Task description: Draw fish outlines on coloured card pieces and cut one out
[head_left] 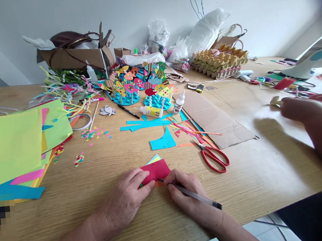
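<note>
My left hand [127,191] holds a small stack of colored paper against the table, its fingers and thumb over the left part of the red paper [157,169] on top. Blue, yellow and orange edges show from under the red sheet. In my right hand [187,192] is a pen [199,196] with a clear barrel and a dark end cap. Its tip touches the red paper near its lower edge, close to my left thumb. Red-handled scissors [214,158] lie beyond my right hand, blades partly spread. A cut blue paper piece [162,138] lies just past the stack.
Colored sheets [12,147] are piled at left. Glue bottles [179,103], a black marker [128,111] and paper fish decorations [147,85] stand or lie ahead. Cardboard [216,120] lies right of center. Another person's hand [302,109] holds something small at far right. Egg trays [219,62] sit behind.
</note>
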Demonstrator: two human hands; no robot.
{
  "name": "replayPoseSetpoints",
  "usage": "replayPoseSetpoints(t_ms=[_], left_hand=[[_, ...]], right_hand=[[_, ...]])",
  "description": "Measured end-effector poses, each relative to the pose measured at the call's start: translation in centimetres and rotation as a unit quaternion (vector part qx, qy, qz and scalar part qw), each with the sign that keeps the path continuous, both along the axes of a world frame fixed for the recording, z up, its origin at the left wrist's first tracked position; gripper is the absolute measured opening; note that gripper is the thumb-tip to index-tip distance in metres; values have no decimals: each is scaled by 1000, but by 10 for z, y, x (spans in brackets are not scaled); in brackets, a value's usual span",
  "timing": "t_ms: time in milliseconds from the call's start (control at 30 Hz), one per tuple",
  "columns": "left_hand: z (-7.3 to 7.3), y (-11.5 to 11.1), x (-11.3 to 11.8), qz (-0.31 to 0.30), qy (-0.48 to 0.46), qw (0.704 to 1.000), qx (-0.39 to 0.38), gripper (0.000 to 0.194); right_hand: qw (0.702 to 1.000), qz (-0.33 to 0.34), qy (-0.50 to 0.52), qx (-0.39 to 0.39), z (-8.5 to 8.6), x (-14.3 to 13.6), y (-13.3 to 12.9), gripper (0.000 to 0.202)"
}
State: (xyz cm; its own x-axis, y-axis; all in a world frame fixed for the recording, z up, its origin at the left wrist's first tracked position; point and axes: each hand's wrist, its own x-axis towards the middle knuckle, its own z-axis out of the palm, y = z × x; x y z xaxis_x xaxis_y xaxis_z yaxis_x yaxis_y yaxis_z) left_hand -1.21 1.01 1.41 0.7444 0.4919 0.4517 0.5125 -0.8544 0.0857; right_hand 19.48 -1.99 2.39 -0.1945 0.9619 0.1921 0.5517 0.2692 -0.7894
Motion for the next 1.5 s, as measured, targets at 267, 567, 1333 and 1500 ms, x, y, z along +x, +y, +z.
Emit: replayPoseSetpoints(t_ms=[267,567,1333,1500], left_hand=[[0,1,2,-1,-3,1000,14,40],[-1,1,1,-1,-3,1000,5,39],[0,1,-1,16,-40,998,-44,35],[-5,4,-5,54,-32,996,-68,46]], right_hand=[[1000,6,-4,5,0,-1,0,15],[1000,13,-5,-4,1,-1,-1,16],[998,-3,-45,50,3,18,15,17],[989,60,-130,32,1,24,30,36]])
